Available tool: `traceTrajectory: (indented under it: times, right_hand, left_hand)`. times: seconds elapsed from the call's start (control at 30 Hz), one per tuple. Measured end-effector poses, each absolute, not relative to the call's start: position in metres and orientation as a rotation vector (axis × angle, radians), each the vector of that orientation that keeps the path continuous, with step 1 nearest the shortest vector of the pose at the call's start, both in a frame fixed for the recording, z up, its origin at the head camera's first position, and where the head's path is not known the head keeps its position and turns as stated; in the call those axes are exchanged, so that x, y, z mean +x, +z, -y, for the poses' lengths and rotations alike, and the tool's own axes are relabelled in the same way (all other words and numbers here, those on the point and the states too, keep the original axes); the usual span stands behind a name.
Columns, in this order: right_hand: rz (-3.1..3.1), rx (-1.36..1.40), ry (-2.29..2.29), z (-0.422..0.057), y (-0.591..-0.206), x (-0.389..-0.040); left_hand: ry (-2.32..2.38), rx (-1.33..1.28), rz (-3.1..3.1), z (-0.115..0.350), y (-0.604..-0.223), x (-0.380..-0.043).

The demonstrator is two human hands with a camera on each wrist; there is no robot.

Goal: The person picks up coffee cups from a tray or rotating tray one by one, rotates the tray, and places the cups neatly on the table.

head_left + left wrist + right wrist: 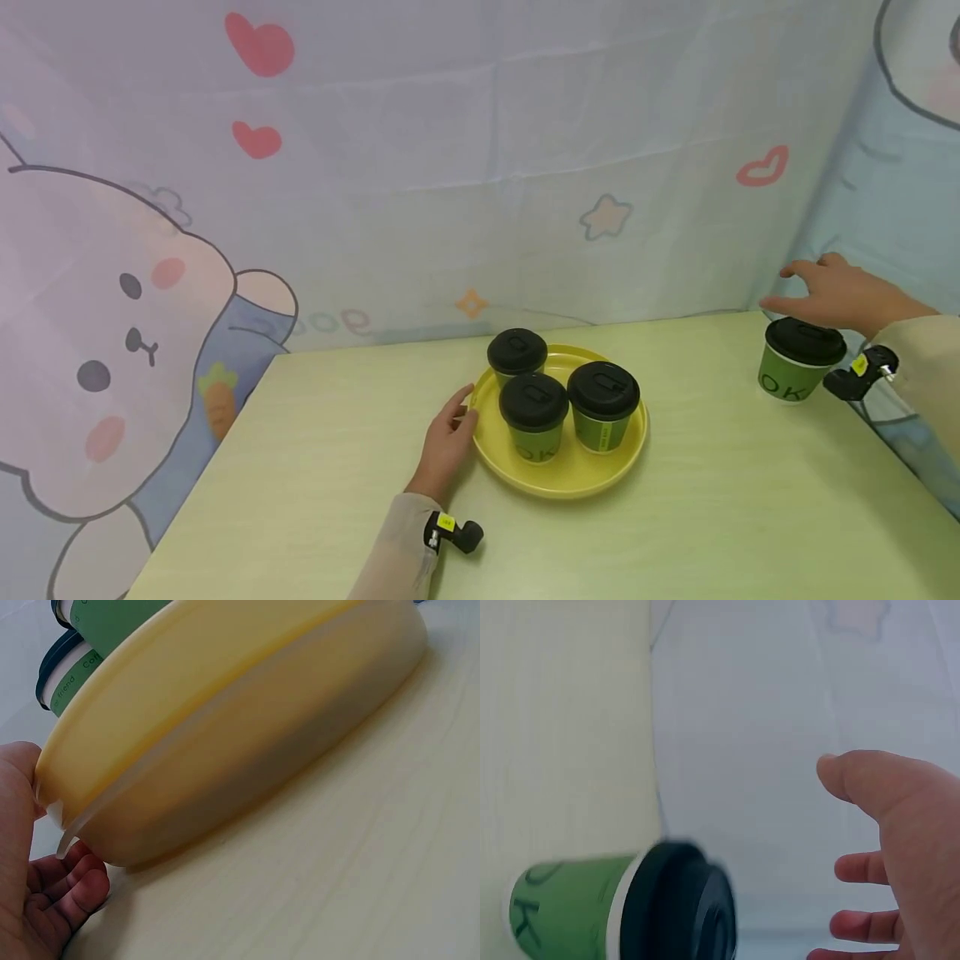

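My left hand [444, 448] holds the left rim of a round yellow plate [564, 482]. In the left wrist view, the rim passes between the thumb side of the hand and fingers [82, 891] curled under it. Three green paper cups with black lids stand upright on the plate: a back one [517, 350], a front one [536, 437] and a right one [600, 429]. At the far right, my right hand [851, 293] hovers just above a fourth, similar cup [789, 379] marked "OK". Its fingers are spread and loosely bent, apart from the lid [682, 907] in the right wrist view.
The pale yellow table [337, 433] runs back to a cloth backdrop [420, 217] printed with hearts, stars and a cartoon animal. The lone cup stands close to the table's right edge. Black wrist cameras sit on both sleeves.
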State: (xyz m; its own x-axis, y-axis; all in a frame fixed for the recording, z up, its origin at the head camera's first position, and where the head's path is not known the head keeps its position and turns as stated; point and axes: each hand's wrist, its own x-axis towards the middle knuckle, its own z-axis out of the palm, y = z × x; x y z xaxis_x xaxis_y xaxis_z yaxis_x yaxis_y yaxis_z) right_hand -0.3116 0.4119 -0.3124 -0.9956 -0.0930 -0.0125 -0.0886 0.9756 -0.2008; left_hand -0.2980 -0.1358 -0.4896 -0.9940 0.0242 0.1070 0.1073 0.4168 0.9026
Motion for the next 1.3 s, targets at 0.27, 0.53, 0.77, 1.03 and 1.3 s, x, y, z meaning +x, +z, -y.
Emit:
traceTrajectory:
  times: [0.27,0.53,0.77,1.03,1.3]
  right_hand:
    - [-3.216,-0.395,-0.194,-0.341,-0.284,-0.312]
    - [-3.238,-0.584,-0.092,-0.287,-0.27,-0.316]
    - [-3.149,-0.641,-0.228,-0.264,-0.274,-0.33]
    - [-3.045,-0.639,-0.594,-0.253,-0.302,-0.34]
    - [-2.87,-0.416,-1.041,-0.243,-0.336,-0.337]
  left_hand:
    - [-1.647,-0.131,2.575,0.135,-0.492,-0.3]
    - [-1.637,-0.122,2.589,0.132,-0.489,-0.3]
    - [-1.637,-0.142,2.581,0.132,-0.489,-0.301]
    - [-1.63,-0.13,2.582,0.133,-0.487,-0.299]
    - [-1.636,-0.132,2.589,0.133,-0.484,-0.297]
